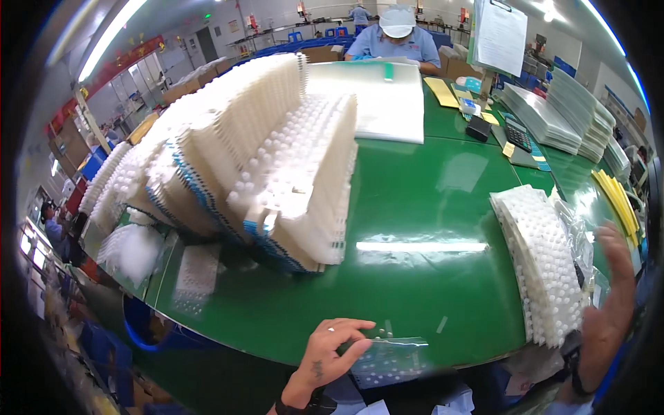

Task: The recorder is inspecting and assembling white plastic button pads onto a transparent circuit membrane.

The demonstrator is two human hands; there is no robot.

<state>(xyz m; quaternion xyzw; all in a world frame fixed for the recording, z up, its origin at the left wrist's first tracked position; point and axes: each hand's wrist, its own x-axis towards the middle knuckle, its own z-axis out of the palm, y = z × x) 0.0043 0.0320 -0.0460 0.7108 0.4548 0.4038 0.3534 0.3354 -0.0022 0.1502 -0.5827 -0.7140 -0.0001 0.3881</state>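
1 view is all I have, the head camera looking down over a green desk (415, 290). My left hand (330, 349) sits at the near edge of the desk, fingers curled loosely around the edge of a clear blister sheet (391, 360) studded with small white bumps; the thumb and fingertips pinch its left end, so this hand is closed narrowly on the sheet. The sheet lies partly over the desk edge, tilted toward me.

My right hand (612, 277) is raised at the far right, blurred, fingers spread fairly wide and close to a leaning stack of white bumpy trays (543, 270) that rests on the right part of the desk. I cannot tell whether the hand touches the stack or the crinkled clear plastic (577, 235) beside it; it holds nothing that I can make out.

Left of centre, a large pile of white trays (256, 159) leans in several fanned rows, some with blue edges, filling much of the left half of the desk. Behind it lies a flat bundle of clear sheets (377, 104). Farther back, another person in a light blue top and white cap (395, 38) works at the far side. A clipboard (499, 34) stands upright at the back right, with a calculator (519, 135) near it and stacks of clear sheets (567, 117) beyond.
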